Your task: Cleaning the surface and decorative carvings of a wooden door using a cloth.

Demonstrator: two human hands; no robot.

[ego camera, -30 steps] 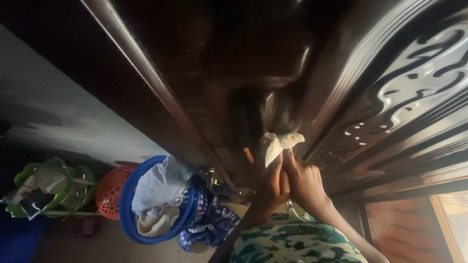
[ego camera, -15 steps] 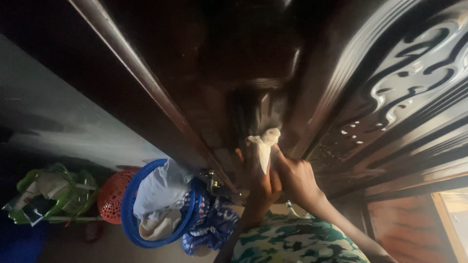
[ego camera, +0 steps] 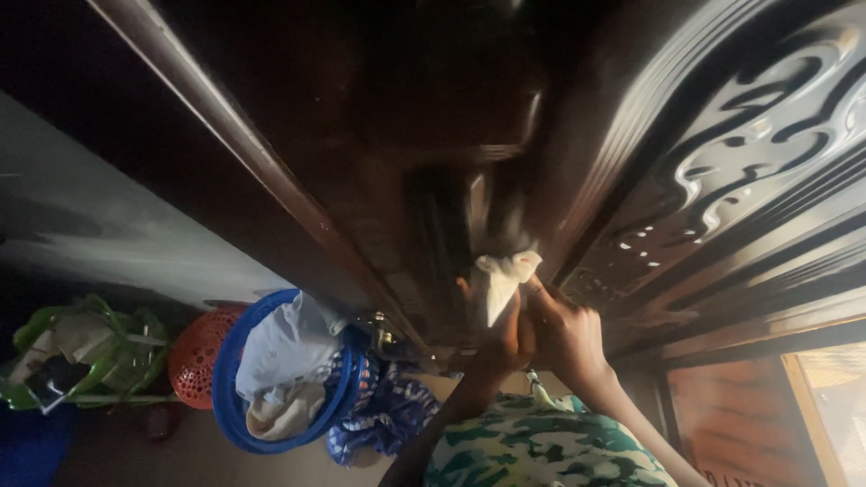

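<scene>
A small white cloth (ego camera: pixel 499 281) is pressed against a dark, glossy wooden panel (ego camera: pixel 397 153). My left hand (ego camera: pixel 502 341) is closed around the cloth's lower part, in shadow. My right hand (ego camera: pixel 566 335) sits right beside it, with its fingertips pinching the cloth's right edge. Both forearms rise from the bottom of the view over my green camouflage top (ego camera: pixel 541 451). The cloth's bunched end sticks out above the fingers.
A carved dark wood panel (ego camera: pixel 758 153) with swirl cut-outs fills the right. On the floor at lower left stand a blue basket (ego camera: pixel 227 397) full of pale clothes, an orange basket (ego camera: pixel 191 356) and a green one (ego camera: pixel 99 347). Blue patterned fabric (ego camera: pixel 388 417) lies by the panel's foot.
Both hands slid the cloth up and to the left along the wood, then back to the right. The view shifted slightly.
</scene>
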